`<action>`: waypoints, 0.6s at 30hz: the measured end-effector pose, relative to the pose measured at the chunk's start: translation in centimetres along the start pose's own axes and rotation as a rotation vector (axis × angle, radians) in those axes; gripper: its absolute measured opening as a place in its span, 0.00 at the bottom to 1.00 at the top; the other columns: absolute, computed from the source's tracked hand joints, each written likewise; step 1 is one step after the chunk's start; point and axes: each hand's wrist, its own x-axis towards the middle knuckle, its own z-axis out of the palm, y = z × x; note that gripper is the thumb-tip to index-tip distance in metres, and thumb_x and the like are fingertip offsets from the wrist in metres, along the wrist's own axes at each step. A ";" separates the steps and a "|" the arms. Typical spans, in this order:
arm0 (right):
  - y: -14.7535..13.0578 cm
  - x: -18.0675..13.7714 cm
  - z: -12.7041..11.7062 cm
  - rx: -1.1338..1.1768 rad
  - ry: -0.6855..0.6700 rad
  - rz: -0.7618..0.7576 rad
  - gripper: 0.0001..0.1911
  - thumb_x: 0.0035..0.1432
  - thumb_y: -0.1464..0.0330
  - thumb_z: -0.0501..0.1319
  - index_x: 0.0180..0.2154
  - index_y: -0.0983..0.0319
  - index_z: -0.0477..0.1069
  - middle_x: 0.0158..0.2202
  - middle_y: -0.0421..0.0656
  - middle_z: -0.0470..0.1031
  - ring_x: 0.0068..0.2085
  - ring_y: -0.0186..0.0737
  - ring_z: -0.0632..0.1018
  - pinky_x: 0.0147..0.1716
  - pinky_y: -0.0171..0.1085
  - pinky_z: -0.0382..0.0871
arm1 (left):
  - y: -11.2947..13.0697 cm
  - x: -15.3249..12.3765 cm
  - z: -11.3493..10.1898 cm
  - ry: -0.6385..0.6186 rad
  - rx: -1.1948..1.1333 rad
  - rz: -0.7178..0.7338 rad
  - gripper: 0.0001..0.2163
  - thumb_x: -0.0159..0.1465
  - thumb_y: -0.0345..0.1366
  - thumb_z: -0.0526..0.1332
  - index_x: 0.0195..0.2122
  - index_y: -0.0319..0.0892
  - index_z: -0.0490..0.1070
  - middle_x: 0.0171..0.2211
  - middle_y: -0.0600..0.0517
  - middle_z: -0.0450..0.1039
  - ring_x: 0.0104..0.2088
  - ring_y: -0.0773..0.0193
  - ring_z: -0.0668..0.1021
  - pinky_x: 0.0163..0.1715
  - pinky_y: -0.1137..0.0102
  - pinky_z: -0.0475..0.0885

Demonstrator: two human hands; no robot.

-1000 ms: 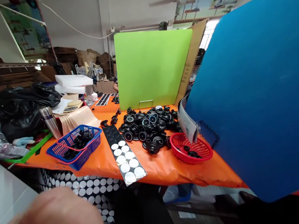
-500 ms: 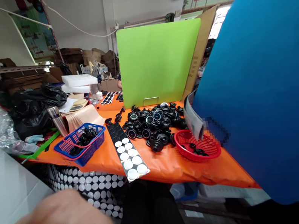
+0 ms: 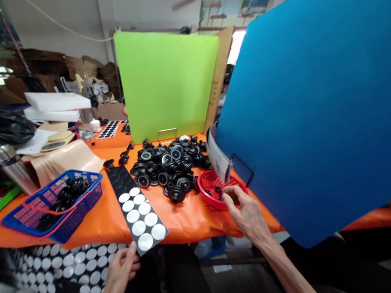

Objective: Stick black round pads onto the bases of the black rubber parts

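My right hand (image 3: pixel 244 211) reaches into the small red basket (image 3: pixel 209 195) at the table's front edge, fingers pinched on a small black part I can barely make out. My left hand (image 3: pixel 121 270) hangs below the orange table edge, fingers loosely curled, just under the near end of the black strip of round white stickers (image 3: pixel 136 210). A heap of black rubber parts (image 3: pixel 167 163) lies behind the red basket. A blue basket (image 3: pixel 55 206) with more black parts stands to the left.
A big blue board (image 3: pixel 325 94) fills the right side. A green board (image 3: pixel 168 83) stands upright behind the heap. A steel flask (image 3: pixel 12 167), beige sheets, white foam slabs and black bags crowd the left. Spotted sheets hang under the table.
The blurred hand close to the camera has dropped away. Both hands now show: the right one has reached the red basket, the left is by the sticker strip. The view shifted right.
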 end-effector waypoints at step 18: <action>4.6 8.8 2.1 -0.476 0.350 0.178 0.34 0.53 0.56 0.61 0.55 0.73 0.64 0.48 0.63 0.72 0.49 0.62 0.73 0.47 0.51 0.67 | -4.0 2.5 1.5 -0.141 -0.446 -0.179 0.22 0.33 0.41 0.75 0.30 0.44 0.74 0.39 0.46 0.79 0.52 0.39 0.74 0.31 0.63 0.76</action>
